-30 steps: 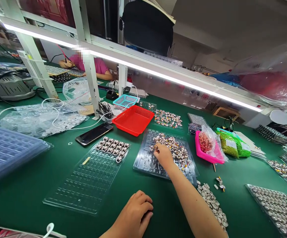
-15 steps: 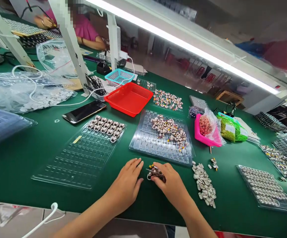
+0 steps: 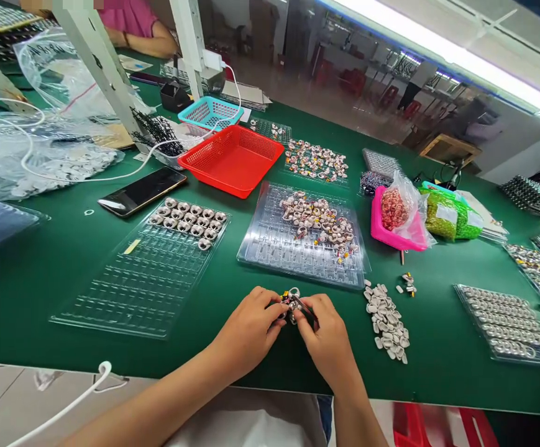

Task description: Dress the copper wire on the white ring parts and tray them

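At the near middle of the table, my right hand (image 3: 324,328) grips dark tweezers (image 3: 307,309) that point left into a small cluster of white ring-shaped parts (image 3: 292,294) with yellow bits. From the other side my left hand (image 3: 252,324) has its thumb and fingers pinched on one of these small parts, mostly hidden by the fingertips. Beyond the hands, more such parts (image 3: 319,220) lie heaped on a stack of clear plastic trays (image 3: 263,248). To the left, a clear tray (image 3: 134,292) has rows of ring-shaped parts (image 3: 190,218) in its far end.
Loose pale oval pieces (image 3: 388,323) lie right of my hands, with a filled tray (image 3: 503,323) farther right. A red basket (image 3: 237,161), a phone (image 3: 141,191) and a pink basket (image 3: 398,230) stand farther back. A co-worker's arm (image 3: 148,40) shows at upper left.
My right hand came back from the tray stack with the tweezers to the near table, where small parts now lie. My left hand moved up and closed on a part there. The view tilted down.
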`<state>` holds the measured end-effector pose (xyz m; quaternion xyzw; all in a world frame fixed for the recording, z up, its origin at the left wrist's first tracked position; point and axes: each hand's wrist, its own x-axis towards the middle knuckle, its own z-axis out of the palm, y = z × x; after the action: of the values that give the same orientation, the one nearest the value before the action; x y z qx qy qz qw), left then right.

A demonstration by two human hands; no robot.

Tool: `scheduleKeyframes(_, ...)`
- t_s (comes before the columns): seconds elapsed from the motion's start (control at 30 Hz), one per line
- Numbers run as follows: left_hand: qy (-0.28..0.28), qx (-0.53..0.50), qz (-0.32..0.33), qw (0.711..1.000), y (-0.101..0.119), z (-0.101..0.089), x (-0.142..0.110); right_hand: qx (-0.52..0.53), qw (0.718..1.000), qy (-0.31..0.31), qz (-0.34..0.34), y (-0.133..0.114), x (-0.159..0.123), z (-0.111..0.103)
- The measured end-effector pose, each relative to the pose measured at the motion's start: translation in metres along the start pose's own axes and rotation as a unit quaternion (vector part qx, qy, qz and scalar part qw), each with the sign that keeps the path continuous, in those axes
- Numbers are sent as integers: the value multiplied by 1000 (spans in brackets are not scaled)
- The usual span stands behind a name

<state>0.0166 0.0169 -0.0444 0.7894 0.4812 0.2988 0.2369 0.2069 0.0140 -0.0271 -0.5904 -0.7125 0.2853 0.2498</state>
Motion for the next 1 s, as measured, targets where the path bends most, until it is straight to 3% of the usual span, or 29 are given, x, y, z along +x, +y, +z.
scheduleKeyframes(0.17,-15,6,6,1000,-3,-2,1,36,996,-80,10,0,-3,-16)
scheduleKeyframes(0.3,-11,-4,9,1000,-3,-4,1,30,998,-46,34,5,3,-26)
scheduleKeyframes(0.57,2,-10,54,998,10,-5,2,35,996,-70,33,2,36,-4)
scheduleKeyframes(0.73,-11,5,49,999,7,0,2,169,982,-21,87,5,28,-12)
scheduleKeyframes(1.0,-30,4,30,999,4,0,4,352,919,92,153,14,7,-13)
